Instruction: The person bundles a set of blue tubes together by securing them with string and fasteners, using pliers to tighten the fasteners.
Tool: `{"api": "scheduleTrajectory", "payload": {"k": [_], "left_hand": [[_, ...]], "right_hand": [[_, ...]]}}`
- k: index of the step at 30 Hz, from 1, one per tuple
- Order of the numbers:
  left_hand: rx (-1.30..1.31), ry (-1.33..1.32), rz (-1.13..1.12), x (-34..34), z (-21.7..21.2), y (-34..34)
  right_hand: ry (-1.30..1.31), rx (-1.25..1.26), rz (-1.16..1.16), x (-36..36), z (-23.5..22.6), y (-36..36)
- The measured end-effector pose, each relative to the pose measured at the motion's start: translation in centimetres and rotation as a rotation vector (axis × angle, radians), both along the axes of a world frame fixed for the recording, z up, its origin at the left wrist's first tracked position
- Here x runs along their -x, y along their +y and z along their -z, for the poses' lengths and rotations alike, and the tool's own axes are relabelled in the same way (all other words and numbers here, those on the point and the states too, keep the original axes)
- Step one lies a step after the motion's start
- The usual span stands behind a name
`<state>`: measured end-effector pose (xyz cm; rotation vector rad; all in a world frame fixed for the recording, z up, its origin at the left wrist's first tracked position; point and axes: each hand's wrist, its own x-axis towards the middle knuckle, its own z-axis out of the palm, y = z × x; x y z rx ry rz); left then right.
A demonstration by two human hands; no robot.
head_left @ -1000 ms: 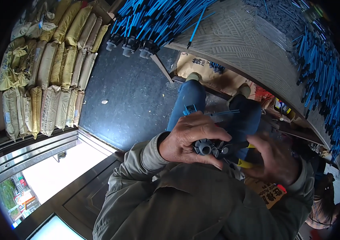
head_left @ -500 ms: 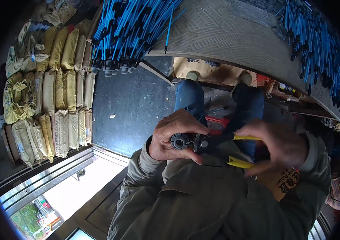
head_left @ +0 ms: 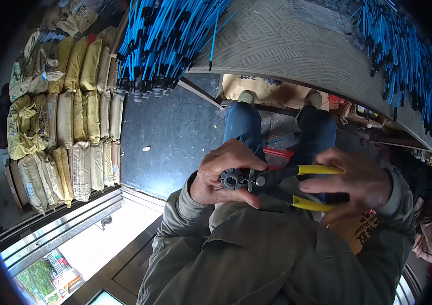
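Note:
My left hand is closed around a round black plastic fitting with a ribbed rim and a hole in its middle. Its thumb and fingers point right, one above and one below the part. Against the fitting lie the metal jaws of hand pliers with yellow grips. The two pliers handles are spread apart. My right hand is at these handles, some fingers reaching in between them, slightly blurred. Whatever the jaws grip is too small to make out.
Bundles of blue rods with black ends lie on a dusty grey table ahead, with more blue rods at far right. Stacked sacks stand left beside a dark board. Something red shows between my legs.
My right hand's fingers have shifted on the pliers, and more of both yellow grips shows. The left hand keeps the fitting in nearly the same place.

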<state>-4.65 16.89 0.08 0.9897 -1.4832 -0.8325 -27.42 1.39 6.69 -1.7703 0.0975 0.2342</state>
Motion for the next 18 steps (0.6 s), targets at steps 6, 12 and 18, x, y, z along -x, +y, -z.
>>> {"api": "scheduleTrajectory", "payload": {"k": [6, 12, 18], "left_hand": [[0.009, 0.080, -0.182, 1.3, 0.1, 0.7], [0.016, 0.121, -0.256, 2.0, 0.0, 0.2], [0.051, -0.010, -0.099, 0.8, -0.2, -0.3]], "right_hand": [[-0.430, 1.148, 0.259, -0.5, 2.0, 1.4], [-0.482, 1.380, 0.214, -0.8, 0.3, 0.6], [0.005, 0.663, -0.160, 0.4, -2.4, -1.0]]}}
